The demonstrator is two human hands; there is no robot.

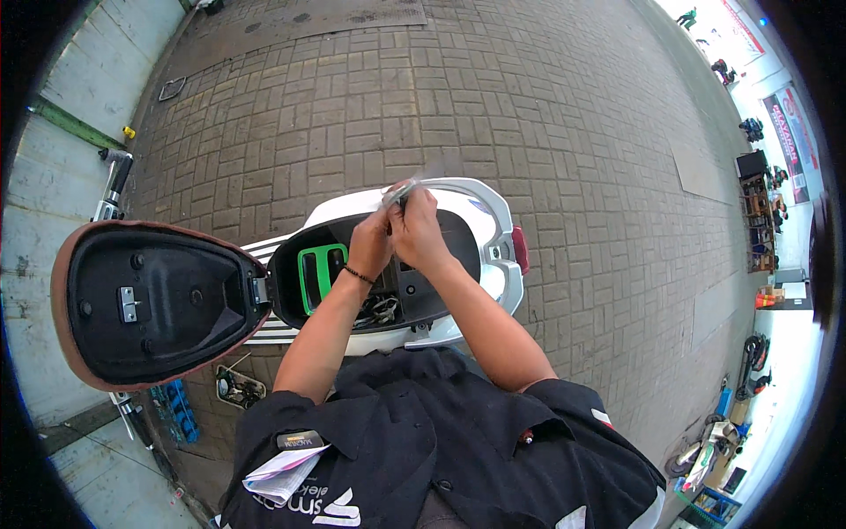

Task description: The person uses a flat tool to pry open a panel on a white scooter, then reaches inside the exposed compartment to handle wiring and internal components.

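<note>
My left hand [370, 244] and my right hand [419, 234] meet over the open under-seat compartment [454, 273] of a white scooter [339, 208]. Both are closed, fingertips together, on a small shiny, partly see-through piece [404, 191] whose kind I cannot make out; its far end is blurred. Below my left wrist, a green-framed black object [308, 286] sits in the compartment. Loose metal parts [382, 309] lie near it, partly hidden by my left forearm. The brown-edged seat [189, 291] is swung over to the left, its black underside showing.
Beyond the scooter spreads brick paving [352, 115]. On the ground at near left are a tray of tools [240, 388] and a blue crate [176, 411]. A pale metal wall [88, 84] stands at left. Shelves [760, 220] line the far right. A red tail light [521, 250] juts from the scooter's right end.
</note>
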